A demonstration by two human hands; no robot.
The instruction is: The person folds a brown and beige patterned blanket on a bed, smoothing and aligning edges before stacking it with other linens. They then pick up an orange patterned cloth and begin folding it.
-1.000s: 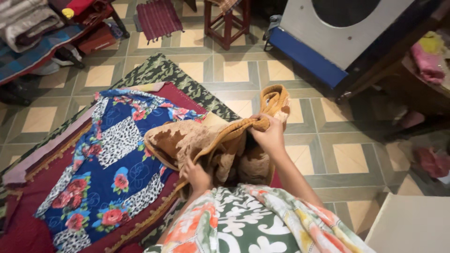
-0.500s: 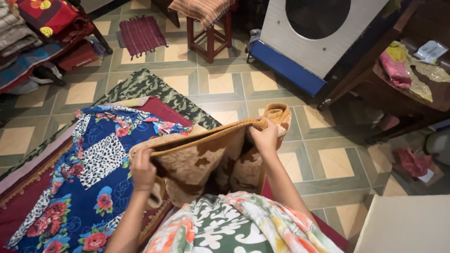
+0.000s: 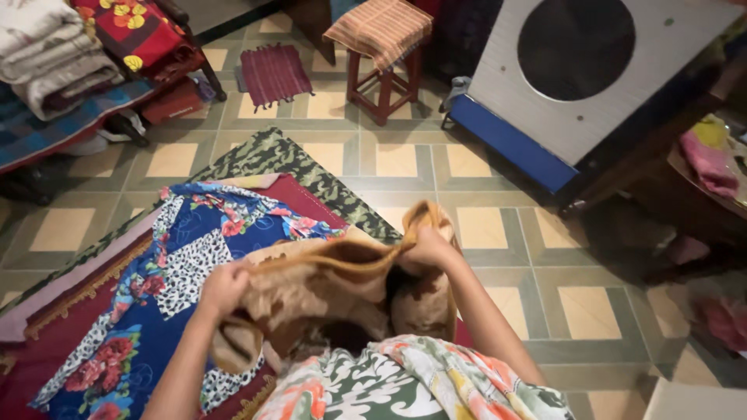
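Left hand: the left hand [image 3: 223,286] is raised in front of the body at the lower left, forearm rising from the bottom edge, fingers curled shut over the top edge of the brown plush blanket with darker patches [image 3: 327,292].
Right hand: the right hand [image 3: 426,247] sits higher and further right, arm bent at the elbow — its fingers are pinched tight on the same edge, where the cloth bunches into a tuft above the knuckles.
Blanket: held off the floor between both hands; the upper edge sags in a shallow curve from one fist to the other, and the rest hangs in folds down to the lap.
Lap: a floral garment in green, white and orange [image 3: 389,385] fills the lower middle, just under the hanging folds.
Floor covering: a blue patchwork quilt with red roses and spotted panels [image 3: 156,311] lies flat at the left, over a dark red mat [image 3: 31,385] and a green leaf-patterned rug [image 3: 272,152].
Surroundings: a tiled floor [image 3: 498,233]; a red wooden stool with a striped cloth [image 3: 383,54] at the top; a grey box with a round dark opening [image 3: 583,62] at the upper right; folded cloths on a rack [image 3: 54,54] at the upper left.
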